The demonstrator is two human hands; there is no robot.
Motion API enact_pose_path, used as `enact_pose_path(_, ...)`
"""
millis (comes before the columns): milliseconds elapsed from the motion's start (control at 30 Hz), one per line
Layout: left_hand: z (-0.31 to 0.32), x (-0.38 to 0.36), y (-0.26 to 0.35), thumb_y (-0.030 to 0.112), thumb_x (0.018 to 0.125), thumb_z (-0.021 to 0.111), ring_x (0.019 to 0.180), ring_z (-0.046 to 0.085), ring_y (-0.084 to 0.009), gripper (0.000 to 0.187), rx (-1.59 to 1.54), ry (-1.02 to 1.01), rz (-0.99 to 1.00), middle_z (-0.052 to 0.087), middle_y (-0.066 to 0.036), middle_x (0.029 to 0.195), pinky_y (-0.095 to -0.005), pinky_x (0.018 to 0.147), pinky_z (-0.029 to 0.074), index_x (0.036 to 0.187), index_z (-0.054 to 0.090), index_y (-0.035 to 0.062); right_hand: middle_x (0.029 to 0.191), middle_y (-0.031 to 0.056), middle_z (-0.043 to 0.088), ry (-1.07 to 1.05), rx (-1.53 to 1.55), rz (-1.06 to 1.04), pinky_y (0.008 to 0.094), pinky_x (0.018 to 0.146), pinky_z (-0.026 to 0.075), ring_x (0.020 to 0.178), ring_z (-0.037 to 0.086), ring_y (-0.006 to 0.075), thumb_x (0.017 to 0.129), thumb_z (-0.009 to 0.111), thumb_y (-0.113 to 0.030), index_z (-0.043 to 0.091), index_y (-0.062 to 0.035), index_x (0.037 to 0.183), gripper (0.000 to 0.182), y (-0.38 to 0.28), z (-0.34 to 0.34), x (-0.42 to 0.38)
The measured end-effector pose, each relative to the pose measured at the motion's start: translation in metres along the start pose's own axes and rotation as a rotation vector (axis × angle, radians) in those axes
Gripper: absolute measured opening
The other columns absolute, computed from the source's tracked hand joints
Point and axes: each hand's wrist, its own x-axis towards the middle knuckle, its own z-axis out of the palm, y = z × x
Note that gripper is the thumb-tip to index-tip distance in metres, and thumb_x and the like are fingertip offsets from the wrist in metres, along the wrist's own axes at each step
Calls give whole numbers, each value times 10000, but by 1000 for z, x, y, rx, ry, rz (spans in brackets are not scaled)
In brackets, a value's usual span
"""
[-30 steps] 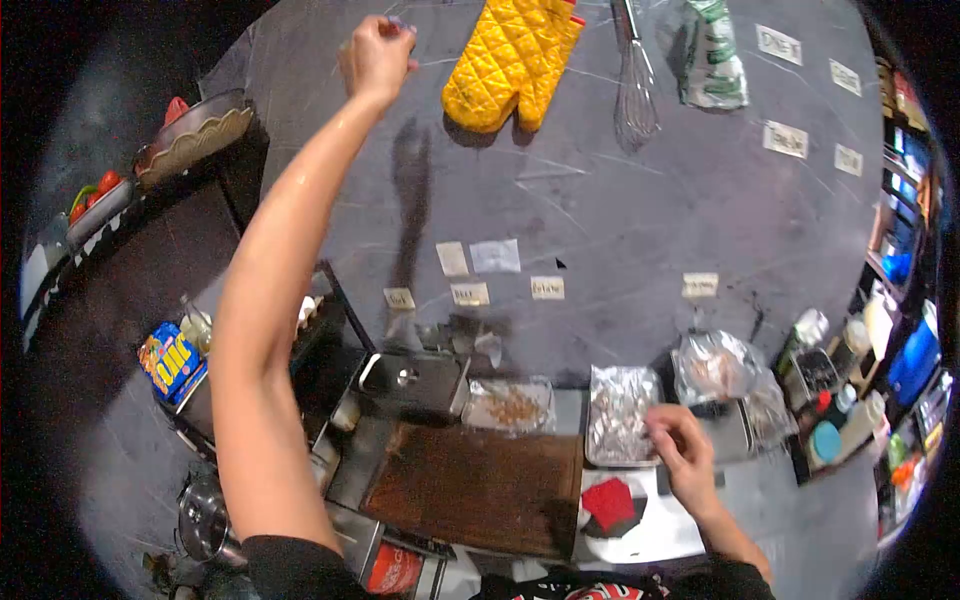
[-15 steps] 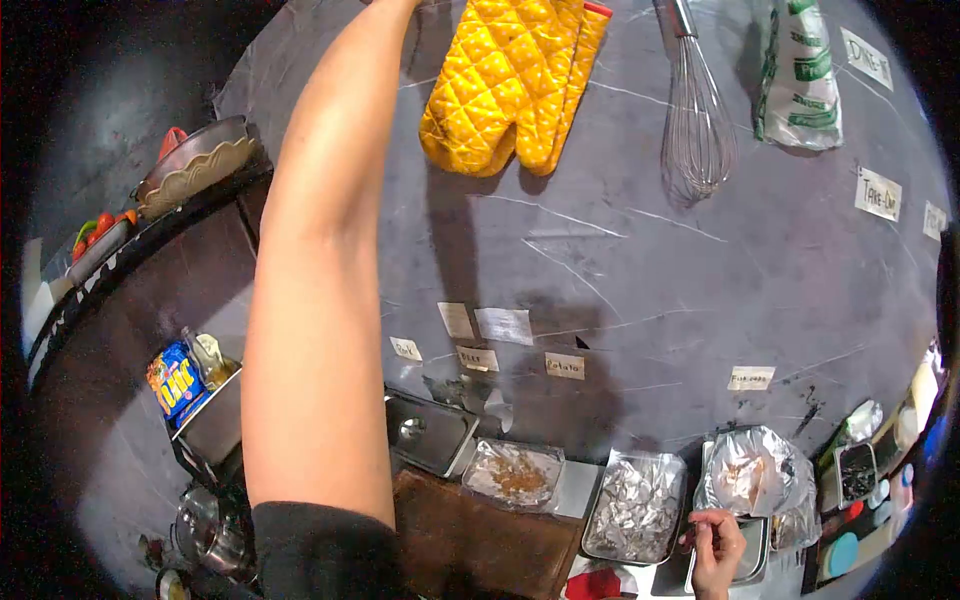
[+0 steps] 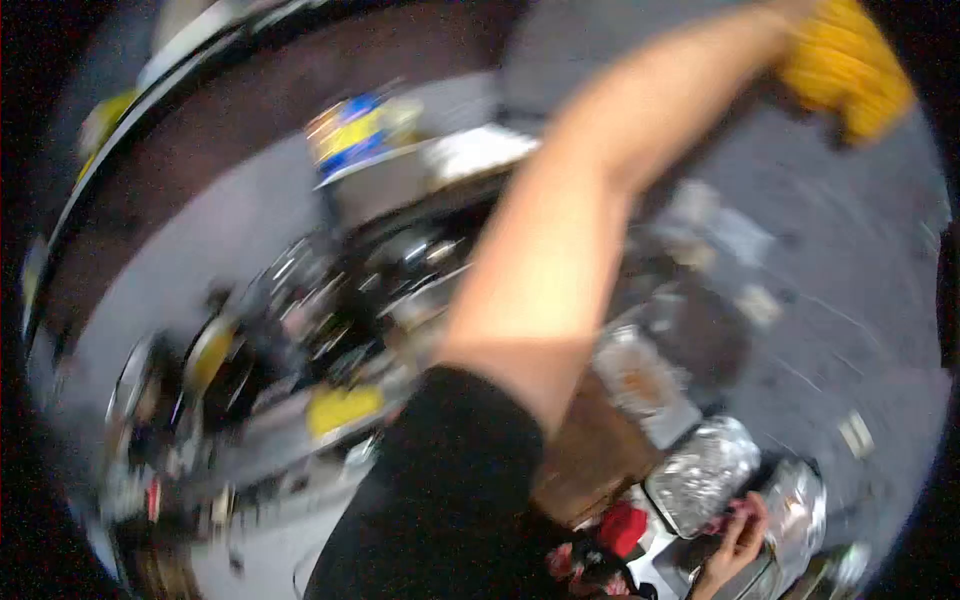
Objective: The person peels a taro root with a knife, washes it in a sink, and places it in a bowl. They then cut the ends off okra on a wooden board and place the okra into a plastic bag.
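Note:
My left arm, in a black sleeve, stretches up to the wall at the upper right. My left hand [image 3: 797, 8] is blurred at the top edge, beside the yellow quilted oven mitts [image 3: 850, 75]; its fingers cannot be made out. Low on the right, my right hand [image 3: 738, 540] is curled, with something small and pinkish at its fingertips that is too blurred to name. It is over the edge of the foil-lined tray [image 3: 705, 475], left of a plastic-covered container [image 3: 795, 510].
A tray with brown crumbs [image 3: 640, 380] lies beside a brown board [image 3: 595, 455]. A red cloth [image 3: 622, 528] is near my body. Left stand a blue and yellow packet [image 3: 360, 130], blurred metal cookware [image 3: 400, 260] and a yellow item [image 3: 345, 408]. Paper labels [image 3: 855, 435] are on the grey surface.
The view has swung left and blurred, bringing the cookware side into sight. The mitts and my left arm now appear farther right; the whisk has left the view. My right hand stays by the trays.

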Motion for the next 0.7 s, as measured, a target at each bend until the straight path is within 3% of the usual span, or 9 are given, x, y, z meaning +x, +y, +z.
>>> enact_pose_path(100, -54, -118, 15, 202, 627, 589, 905, 541, -382, 334, 100, -419, 249, 562, -230, 740, -537, 865, 356, 770, 541, -96, 964, 71, 539, -93, -48, -100, 193, 536, 364, 608, 418, 79, 906, 487, -130, 413, -54, 1261, 371, -15, 39, -8)
enact_pose_path(133, -131, -174, 56, 142, 542, 555, 962, 488, -398, 317, 19, -242, 459, 528, -234, 869, -538, 809, 378, 786, 535, -60, 981, 80, 537, -125, 8, -95, 197, 544, 364, 618, 420, 83, 906, 489, -141, 404, -59, 1271, 383, -17, 53, -14)
enact_pose_path(233, -307, -299, 143, 27, 590, 534, 1045, 459, -346, 298, -114, -244, 174, 453, -181, 1134, -460, 855, 366, 883, 565, 73, 1014, 96, 534, -255, 82, -53, 213, 586, 379, 650, 438, 88, 894, 511, -159, 383, -73, 1290, 425, -43, 99, -46)
enact_pose_path(300, -425, -374, 191, 23, 748, 503, 1152, 417, -302, 247, 140, -507, -240, 424, -160, 1237, -423, 928, 355, 972, 586, 86, 922, 72, 554, -324, 182, -18, 212, 578, 403, 730, 503, 108, 873, 515, -112, 503, -63, 1155, 287, -61, 142, -80)
enact_pose_path(333, -481, -409, 221, 40, 775, 491, 1150, 422, -283, 240, 148, -477, -528, 428, -156, 1231, -396, 940, 362, 994, 584, 70, 976, 56, 544, -459, 90, -88, 219, 601, 404, 754, 493, 113, 882, 527, -156, 420, -94, 1259, 397, -44, 155, -86)
enact_pose_path(433, -646, -501, 329, -93, 673, 469, 1174, 399, -293, 436, 583, -381, -805, 415, -169, 1221, -368, 960, 358, 1072, 534, 71, 1053, 70, 520, -638, 165, -131, 230, 719, 431, 854, 521, 149, 879, 523, -130, 455, -50, 1207, 345, -59, 227, -162)
enact_pose_path(467, -693, -521, 380, -139, 626, 452, 1184, 387, -306, 491, 629, -277, -1149, 419, -167, 1213, -387, 967, 349, 1061, 532, 73, 1061, 73, 515, -738, 190, -150, 229, 706, 442, 842, 528, 145, 876, 526, -125, 469, -41, 1184, 325, -66, 251, -196)
enact_pose_path(567, -823, -598, 518, -117, 655, 456, 858, 553, -338, 440, 1029, 81, -1461, 433, -172, 1184, -389, 684, 469, 1039, 517, 89, 1030, 54, 532, -1164, 308, -79, 234, 610, 468, 745, 547, 124, 871, 532, -118, 505, -21, 1118, 267, -112, 318, -324)
enact_pose_path(700, -906, -602, 673, -120, 677, 473, 784, 536, -252, 402, 1668, 102, -1363, 436, -153, 1129, -314, 658, 475, 1017, 526, 89, 861, 35, 549, -1691, 248, -260, 199, 505, 429, 606, 534, 83, 889, 510, -128, 495, -36, 1123, 251, -143, 370, -483)
